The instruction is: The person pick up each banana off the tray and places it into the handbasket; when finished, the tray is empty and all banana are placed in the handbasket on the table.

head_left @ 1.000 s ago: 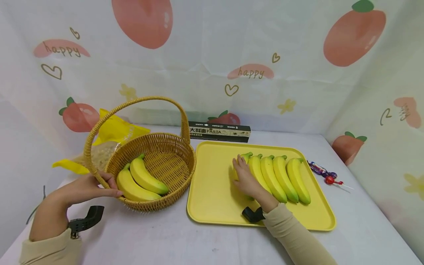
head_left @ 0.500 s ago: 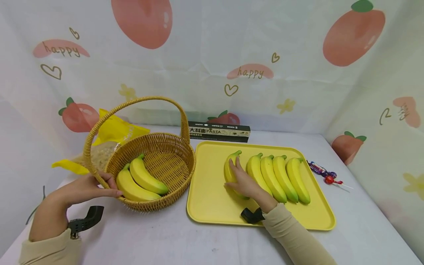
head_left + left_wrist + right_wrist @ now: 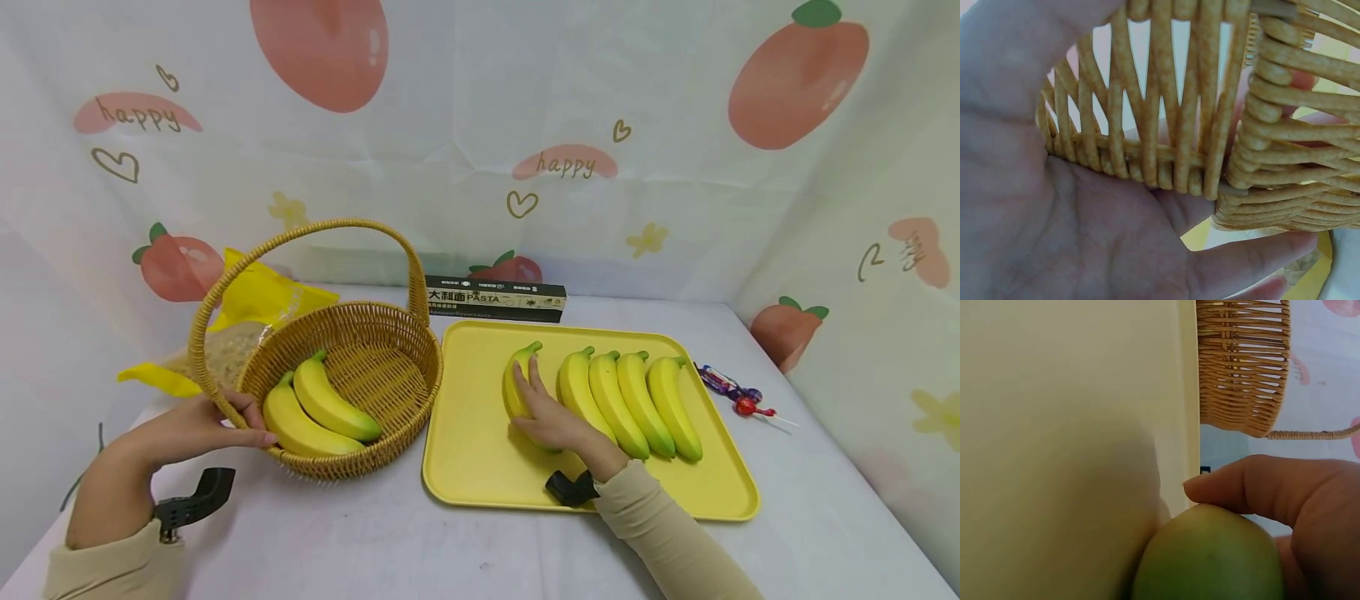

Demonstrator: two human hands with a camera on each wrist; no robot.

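Both hands are at work on the white table [image 3: 390, 542]. The right hand [image 3: 551, 417] lies on one banana [image 3: 517, 385] on the yellow tray [image 3: 480, 467], with fingers and thumb curled around it; the right wrist view shows the thumb [image 3: 1254, 481] pressed on the fruit [image 3: 1210, 556]. This banana is apart from the row of four bananas [image 3: 630, 400], which lies just beside it on the same tray. The left hand [image 3: 187, 429] holds the wicker basket [image 3: 375, 367] at its near left side, where the handle meets the rim; in the left wrist view the palm [image 3: 1085, 231] is against the weave [image 3: 1166, 137] and the fingers wrap behind it. Two bananas [image 3: 318, 410] lie inside the basket, touching each other. Behind the tray is a dark pasta box [image 3: 495, 298]. Left of the basket is a yellow bag [image 3: 255, 296], and right of the tray lie wrapped sweets [image 3: 731, 392].
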